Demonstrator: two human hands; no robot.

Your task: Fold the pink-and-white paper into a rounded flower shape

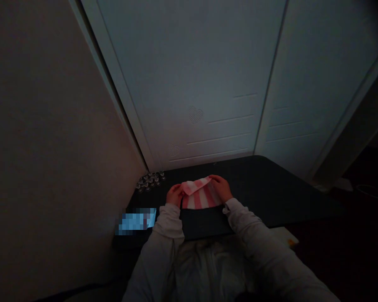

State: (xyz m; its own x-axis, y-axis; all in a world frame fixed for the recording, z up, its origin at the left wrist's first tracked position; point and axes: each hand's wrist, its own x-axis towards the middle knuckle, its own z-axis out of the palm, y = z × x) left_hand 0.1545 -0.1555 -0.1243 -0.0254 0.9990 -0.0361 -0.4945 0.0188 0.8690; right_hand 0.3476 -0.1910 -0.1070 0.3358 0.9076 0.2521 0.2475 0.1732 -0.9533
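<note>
A pink and white striped cloth (pixel 201 199) is stretched between my two hands over the dark table. Its far edge is folded over toward me in a flap. My left hand (pixel 174 194) pinches the cloth's upper left corner. At the upper right corner, my right hand (pixel 221 188) grips the same edge, fingers closed on it. The near edge of the cloth hangs or lies just above the tabletop; the dim light hides which.
The black table (pixel 271 193) stands against white panelled doors (pixel 192 75). Several small clear glass-like pieces (pixel 149 181) cluster at its back left corner. A lit screen, partly blurred (pixel 135 221), lies at the left edge, beside the wall (pixel 50 147). A pale object (pixel 283 236) shows below the front edge.
</note>
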